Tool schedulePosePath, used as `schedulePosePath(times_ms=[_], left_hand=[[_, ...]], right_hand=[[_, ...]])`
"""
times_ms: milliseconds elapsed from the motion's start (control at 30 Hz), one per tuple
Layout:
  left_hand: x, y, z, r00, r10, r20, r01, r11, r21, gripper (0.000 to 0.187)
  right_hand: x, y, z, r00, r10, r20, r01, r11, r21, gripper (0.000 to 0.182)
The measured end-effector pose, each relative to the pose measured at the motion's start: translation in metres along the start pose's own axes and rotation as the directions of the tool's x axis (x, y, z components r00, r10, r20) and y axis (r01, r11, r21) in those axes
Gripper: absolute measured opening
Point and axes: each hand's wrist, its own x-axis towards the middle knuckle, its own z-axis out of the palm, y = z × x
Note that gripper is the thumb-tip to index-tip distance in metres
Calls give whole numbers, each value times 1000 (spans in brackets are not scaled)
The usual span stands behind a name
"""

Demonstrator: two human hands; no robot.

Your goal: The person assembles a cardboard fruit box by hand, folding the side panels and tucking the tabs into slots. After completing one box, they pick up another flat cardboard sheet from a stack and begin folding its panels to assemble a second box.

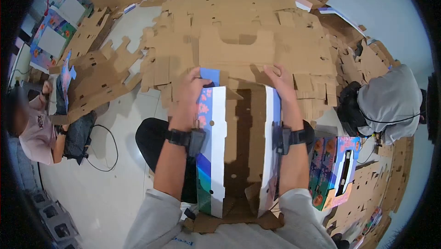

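A partly folded cardboard box (211, 157), printed blue, pink and green outside and brown inside, stands open between my forearms, its near end against my shirt. My left hand (195, 83) wraps round the far left corner, by a small blue flap (210, 75). At the far right corner is my right hand (280, 81), its thumb and forefinger apart and the other fingers partly hidden; whether it touches the box edge is unclear. Dark straps with small devices circle both wrists. Beyond the box, a flat brown sheet (236, 51) with a cut-out lies on top of a pile.
Flat cardboard (179, 23) is piled ahead. Folded printed boxes (331, 171) stand at my right. One person (41, 129) at the left handles a cardboard sheet (101, 83); another person (390, 102) bends down at the right. A cable (115, 145) lies on the left floor.
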Motion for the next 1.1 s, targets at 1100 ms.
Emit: schedulePosePath(times_ms=[1100], left_hand=[[-49,7,65,944,98,314,-329,301,895,42]], right_hand=[[-9,85,24,945,-327,15,321,917,-235,39]])
